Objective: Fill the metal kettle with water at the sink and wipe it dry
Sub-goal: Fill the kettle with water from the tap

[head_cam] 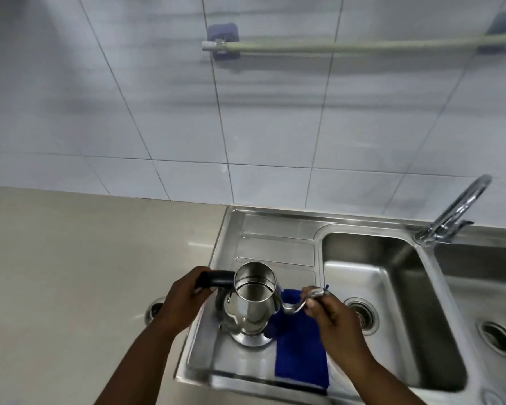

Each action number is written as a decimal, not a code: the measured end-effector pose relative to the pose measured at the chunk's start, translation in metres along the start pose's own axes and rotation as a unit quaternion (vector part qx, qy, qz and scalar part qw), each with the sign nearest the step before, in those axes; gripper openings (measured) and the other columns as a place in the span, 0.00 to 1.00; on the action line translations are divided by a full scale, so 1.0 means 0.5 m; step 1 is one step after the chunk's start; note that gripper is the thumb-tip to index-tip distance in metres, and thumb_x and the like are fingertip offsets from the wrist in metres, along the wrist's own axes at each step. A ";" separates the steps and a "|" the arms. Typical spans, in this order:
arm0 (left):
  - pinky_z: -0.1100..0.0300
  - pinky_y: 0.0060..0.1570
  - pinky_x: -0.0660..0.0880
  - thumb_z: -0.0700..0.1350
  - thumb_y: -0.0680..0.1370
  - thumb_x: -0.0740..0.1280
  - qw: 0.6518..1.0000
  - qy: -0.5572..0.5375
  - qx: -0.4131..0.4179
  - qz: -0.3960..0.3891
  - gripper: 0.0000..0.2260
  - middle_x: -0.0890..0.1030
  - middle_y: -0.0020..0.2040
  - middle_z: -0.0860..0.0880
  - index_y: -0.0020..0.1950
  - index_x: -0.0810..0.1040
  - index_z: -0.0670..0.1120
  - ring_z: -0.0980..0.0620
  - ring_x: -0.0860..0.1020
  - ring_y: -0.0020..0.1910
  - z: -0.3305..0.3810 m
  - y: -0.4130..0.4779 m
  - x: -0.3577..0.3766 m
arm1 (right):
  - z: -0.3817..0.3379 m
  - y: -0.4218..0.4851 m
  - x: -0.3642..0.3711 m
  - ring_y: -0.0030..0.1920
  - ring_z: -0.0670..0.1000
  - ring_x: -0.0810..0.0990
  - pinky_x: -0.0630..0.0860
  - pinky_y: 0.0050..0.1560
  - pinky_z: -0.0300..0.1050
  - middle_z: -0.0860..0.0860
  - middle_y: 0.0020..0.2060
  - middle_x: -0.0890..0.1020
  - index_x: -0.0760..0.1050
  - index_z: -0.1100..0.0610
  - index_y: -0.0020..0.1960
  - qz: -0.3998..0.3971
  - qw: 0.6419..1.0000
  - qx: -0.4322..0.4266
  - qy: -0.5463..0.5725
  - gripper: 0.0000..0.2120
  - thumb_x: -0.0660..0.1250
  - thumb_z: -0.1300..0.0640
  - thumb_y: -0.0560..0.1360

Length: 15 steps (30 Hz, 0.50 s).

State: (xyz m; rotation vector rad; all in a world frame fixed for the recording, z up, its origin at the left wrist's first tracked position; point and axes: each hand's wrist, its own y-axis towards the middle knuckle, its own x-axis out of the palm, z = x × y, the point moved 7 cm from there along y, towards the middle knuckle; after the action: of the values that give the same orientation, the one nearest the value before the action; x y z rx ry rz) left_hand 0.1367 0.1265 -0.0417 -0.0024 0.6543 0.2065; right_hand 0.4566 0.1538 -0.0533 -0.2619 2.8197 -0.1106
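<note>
Kettle (253, 302) upright on the drainboard (275, 247), lid off, shiny inside showing. Left hand (184, 299) has its fingers wrapped tight around the black handle (216, 279), which sticks out left of the rim. Right hand (329, 312) pinches the thin curved spout (297, 305) between its fingertips, closed on it. Under those fingers and just right of the kettle's base lies a blue cloth (300, 358), flat, running to the near edge. Beyond the right fingers sits the basin (392, 287) with its drain (362, 315), a second basin (485, 287) farther right. The tap (456, 211) stands well off past the right hand, between the basins. Grey counter (85, 258) lies left of the left hand. A rail (348, 46) runs high on the tiled wall (129, 97).
</note>
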 end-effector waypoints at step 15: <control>0.70 0.46 0.72 0.40 0.76 0.69 0.996 -0.033 0.006 -0.085 0.12 0.81 0.48 0.63 0.52 0.75 0.56 0.64 0.79 0.49 0.314 0.022 0.293 | 0.047 0.000 -0.418 0.50 0.43 0.85 0.81 0.55 0.46 0.41 0.48 0.87 0.83 0.47 0.52 0.116 0.992 -0.018 0.036 0.09 0.67 0.59 0.78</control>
State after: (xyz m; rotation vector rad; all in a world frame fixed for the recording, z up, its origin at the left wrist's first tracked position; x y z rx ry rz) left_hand 0.3429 0.1755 -0.0047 -0.0390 0.5859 0.0375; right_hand 0.6596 0.1927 -0.0143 0.0650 2.9020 -0.0184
